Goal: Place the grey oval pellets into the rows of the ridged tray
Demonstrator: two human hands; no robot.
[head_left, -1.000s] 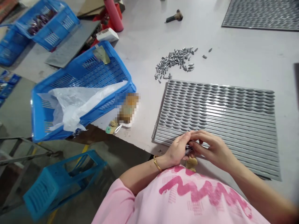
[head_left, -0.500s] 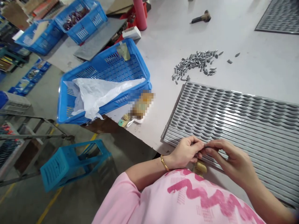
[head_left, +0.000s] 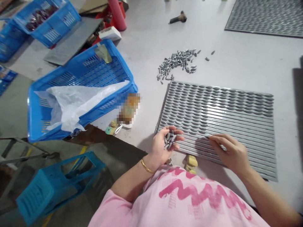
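My left hand [head_left: 163, 143] is cupped palm up at the near left corner of a grooved grey tray [head_left: 246, 148]. In its palm lie several small grey pointed pieces [head_left: 169, 140]. Over the tray's bare grooves, my right hand [head_left: 230, 151] pinches thumb and forefinger together, with the dark tip of a small piece just showing at them. Rows of the same leaf-shaped pieces [head_left: 189, 107] fill the tray's far grooves and reach further down on its left side. A loose pile of pieces [head_left: 176, 63] lies on the table beyond the tray.
To the left, a blue plastic basket [head_left: 81, 71] holds white plastic sheeting [head_left: 71, 101]. A filled tray [head_left: 267, 17] lies at the far right, and a dark-handled tool [head_left: 177, 18] at the back. A blue stool [head_left: 35, 192] stands on the floor below the table edge.
My hands, earlier together at the fingertips, are now apart. The left has turned palm up, showing its pieces; the right is over the grooves. The view has swung right.
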